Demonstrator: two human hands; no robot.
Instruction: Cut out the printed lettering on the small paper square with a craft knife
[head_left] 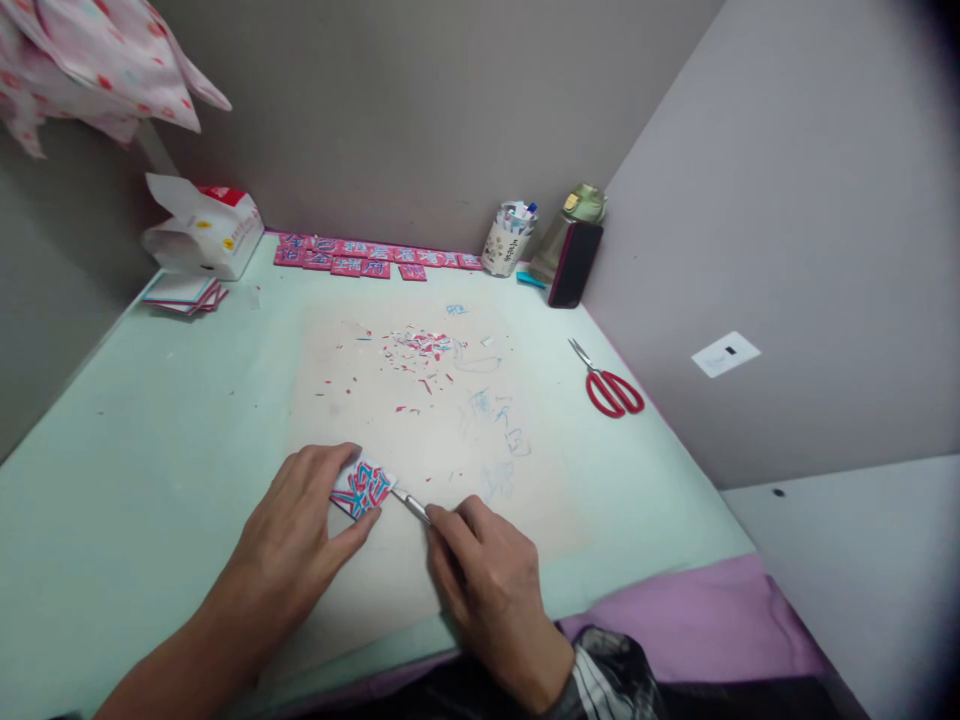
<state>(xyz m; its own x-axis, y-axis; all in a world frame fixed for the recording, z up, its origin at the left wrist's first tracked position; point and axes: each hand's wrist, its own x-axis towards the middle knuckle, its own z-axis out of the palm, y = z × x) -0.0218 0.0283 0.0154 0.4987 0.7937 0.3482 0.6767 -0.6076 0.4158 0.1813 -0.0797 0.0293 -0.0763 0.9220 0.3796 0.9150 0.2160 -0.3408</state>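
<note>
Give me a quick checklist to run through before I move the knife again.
1. Left hand holding the lettered card: ok, fingers and thumb at its edges.
2. Right hand on the craft knife: ok, gripping the handle.
3. Left thumb well clear of the knife tip: not ok, looks close.
4. Scraps cleared: not ok, scattered beyond the card.
5. Scissors out of the way: ok, off to the right.
6. Blade sharp: cannot tell.
</note>
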